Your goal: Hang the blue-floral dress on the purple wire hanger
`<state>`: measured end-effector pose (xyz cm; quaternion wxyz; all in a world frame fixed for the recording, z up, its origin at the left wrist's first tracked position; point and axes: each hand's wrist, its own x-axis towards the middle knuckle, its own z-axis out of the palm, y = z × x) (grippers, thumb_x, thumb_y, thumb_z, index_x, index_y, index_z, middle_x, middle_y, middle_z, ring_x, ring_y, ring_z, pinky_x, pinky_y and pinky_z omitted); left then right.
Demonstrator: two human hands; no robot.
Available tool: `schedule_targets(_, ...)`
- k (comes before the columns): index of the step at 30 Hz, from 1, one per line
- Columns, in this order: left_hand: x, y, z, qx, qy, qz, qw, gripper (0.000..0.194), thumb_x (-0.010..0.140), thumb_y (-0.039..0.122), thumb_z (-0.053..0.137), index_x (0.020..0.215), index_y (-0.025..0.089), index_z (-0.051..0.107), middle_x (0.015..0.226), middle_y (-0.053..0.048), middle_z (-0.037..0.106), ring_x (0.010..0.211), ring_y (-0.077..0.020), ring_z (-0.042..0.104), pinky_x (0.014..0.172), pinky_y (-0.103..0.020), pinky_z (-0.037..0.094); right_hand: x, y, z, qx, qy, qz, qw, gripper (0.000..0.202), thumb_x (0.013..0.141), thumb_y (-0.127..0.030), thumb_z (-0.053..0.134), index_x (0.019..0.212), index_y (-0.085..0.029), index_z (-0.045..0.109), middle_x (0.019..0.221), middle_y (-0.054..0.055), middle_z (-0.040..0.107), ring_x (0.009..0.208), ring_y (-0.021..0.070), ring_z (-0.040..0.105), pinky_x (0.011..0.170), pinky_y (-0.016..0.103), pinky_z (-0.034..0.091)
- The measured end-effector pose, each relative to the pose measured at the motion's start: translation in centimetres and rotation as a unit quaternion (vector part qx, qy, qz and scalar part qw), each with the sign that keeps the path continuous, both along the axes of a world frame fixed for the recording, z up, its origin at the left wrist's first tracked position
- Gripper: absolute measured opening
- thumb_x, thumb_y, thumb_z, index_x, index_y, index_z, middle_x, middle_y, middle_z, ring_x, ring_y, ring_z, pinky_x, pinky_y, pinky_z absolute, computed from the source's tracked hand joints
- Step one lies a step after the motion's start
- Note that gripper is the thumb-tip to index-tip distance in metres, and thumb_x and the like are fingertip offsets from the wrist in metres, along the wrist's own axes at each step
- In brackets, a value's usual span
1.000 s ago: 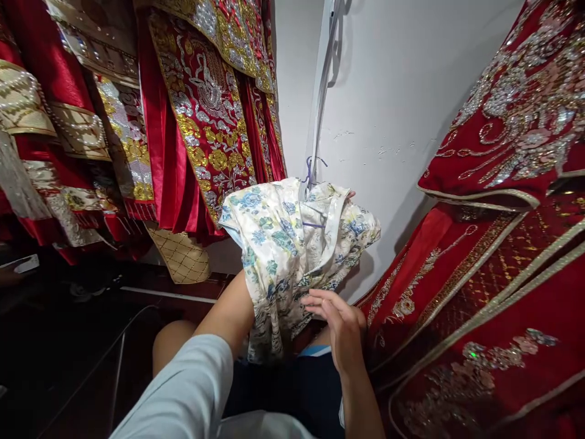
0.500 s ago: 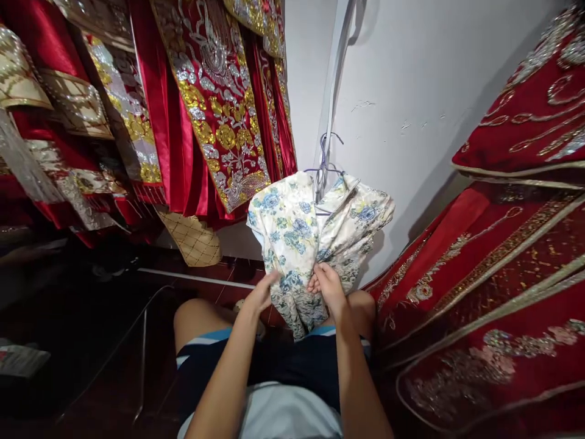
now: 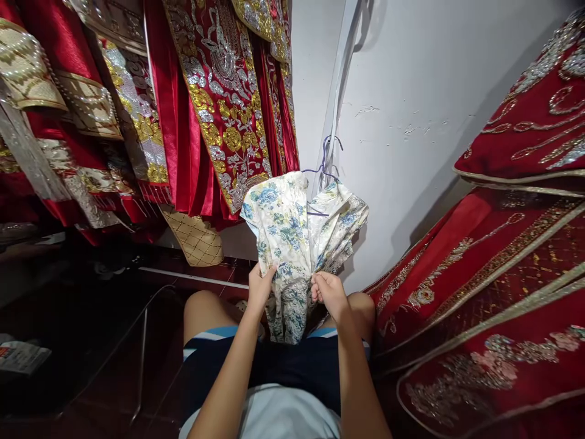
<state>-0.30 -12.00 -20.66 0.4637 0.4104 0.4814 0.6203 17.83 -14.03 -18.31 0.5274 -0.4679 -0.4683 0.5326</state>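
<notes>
Floral garment (image 3: 284, 228) sits on purple hanger (image 3: 323, 163), left hand (image 3: 259, 289) pinching its side, right hand (image 3: 329, 294) gripping its front edge, likely keeping it taut.

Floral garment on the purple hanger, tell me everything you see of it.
The floral garment is cream-white with blue flowers and greenish leaves, in thin-looking, wrinkled cloth. It has short sleeves and an open V-shaped neckline. It sits on the purple hanger, whose lower bar shows in the opening. The left hand holds its side, the right hand pinches its front; below, it falls in folds.
</notes>
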Motion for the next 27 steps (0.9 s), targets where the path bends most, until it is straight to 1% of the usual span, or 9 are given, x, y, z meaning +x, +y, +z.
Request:
schedule_targets(3,0.4,-0.2,-0.4,0.066,0.096,0.151,0.982,0.042,0.076,0.039,0.070,0.110,0.018,0.059,0.116,-0.012,0.065,0.112,-0.0283,0.061,0.101,-0.043,0.047,-0.1,-0.2,-0.1,-0.001,-0.001,-0.009,1.000,0.032,0.070,-0.050,0.064,0.062,-0.021,0.054,0.040,-0.003,0.050,0.037,0.0102,0.040,0.042,0.024,0.030)
schedule_targets(5,1.4,-0.9,-0.2,0.106,0.163,0.214,0.957,0.044,0.079,0.034,0.069,0.118,0.021,0.054,0.123,-0.012,0.059,0.118,-0.0271,0.056,0.104,-0.042,0.044,-0.4,-0.3,-0.2,0.004,0.000,-0.018,1.000,0.034,0.072,-0.051,0.065,0.063,-0.020,0.056,0.041,-0.003,0.051,0.037,0.0101,0.041,0.042,0.024,0.031)
schedule_targets(7,2.9,-1.7,0.2,0.140,0.217,0.172,0.951,0.038,0.081,0.030,0.068,0.117,0.023,0.057,0.124,-0.011,0.058,0.120,-0.0266,0.054,0.104,-0.041,0.044,-0.5,-0.4,-0.4,0.011,0.002,-0.017,1.000,0.035,0.073,-0.052,0.067,0.064,-0.019,0.058,0.042,-0.003,0.051,0.038,0.0102,0.042,0.043,0.024,0.032)
schedule_targets(10,5.2,-2.5,0.6,0.158,0.221,0.003,0.962,0.018,0.084,0.028,0.063,0.102,0.022,0.063,0.108,-0.009,0.065,0.107,-0.0243,0.061,0.097,-0.038,0.048,-0.4,-0.5,-0.5,0.026,0.006,-0.010,1.000,0.034,0.072,-0.050,0.071,0.066,-0.019,0.060,0.045,-0.003,0.054,0.040,0.0102,0.044,0.044,0.024,0.035)
schedule_targets(11,5.9,-2.6,0.6,0.152,0.207,-0.033,0.966,0.013,0.086,0.028,0.061,0.097,0.022,0.063,0.100,-0.007,0.067,0.101,-0.0231,0.063,0.093,-0.036,0.049,-0.3,-0.5,-0.4,0.031,0.004,-0.011,0.999,0.033,0.071,-0.049,0.072,0.066,-0.018,0.061,0.046,-0.002,0.055,0.040,0.0102,0.045,0.044,0.024,0.036)
schedule_targets(14,6.8,-2.7,0.5,0.144,0.191,-0.062,0.969,0.010,0.089,0.028,0.054,0.085,0.021,0.060,0.083,-0.004,0.066,0.085,-0.0204,0.064,0.081,-0.032,0.050,-0.1,-0.5,0.0,0.034,0.000,-0.012,0.999,0.032,0.070,-0.048,0.073,0.064,-0.019,0.060,0.048,-0.001,0.058,0.041,0.0104,0.046,0.043,0.024,0.037)
schedule_targets(16,6.8,-2.6,0.2,0.159,0.216,-0.068,0.961,0.010,0.089,0.026,0.052,0.082,0.021,0.058,0.080,-0.003,0.065,0.081,-0.0197,0.063,0.076,-0.030,0.048,0.0,-0.3,0.8,0.027,0.010,-0.024,0.999,0.029,0.069,-0.045,0.072,0.064,-0.019,0.060,0.048,-0.001,0.058,0.040,0.0108,0.044,0.042,0.025,0.035)
schedule_targets(20,6.4,-2.5,-0.5,0.169,0.298,-0.062,0.937,0.009,0.089,0.024,0.051,0.081,0.022,0.055,0.081,-0.003,0.063,0.079,-0.0199,0.060,0.074,-0.030,0.044,0.2,2.0,4.2,0.085,0.024,-0.070,0.994,0.018,0.075,-0.036,0.067,0.069,-0.020,0.063,0.051,-0.001,0.059,0.042,0.0121,0.044,0.043,0.027,0.034)
schedule_targets(27,6.7,-2.6,-0.7,0.149,0.387,-0.120,0.902,0.010,0.085,0.016,0.049,0.078,0.023,0.049,0.080,-0.003,0.060,0.076,-0.0206,0.057,0.069,-0.030,0.040,1.1,10.1,14.3,0.194,0.011,-0.120,0.974,0.017,0.078,-0.026,0.062,0.066,-0.015,0.062,0.049,-0.001,0.058,0.038,0.0068,0.040,0.039,0.020,0.029)
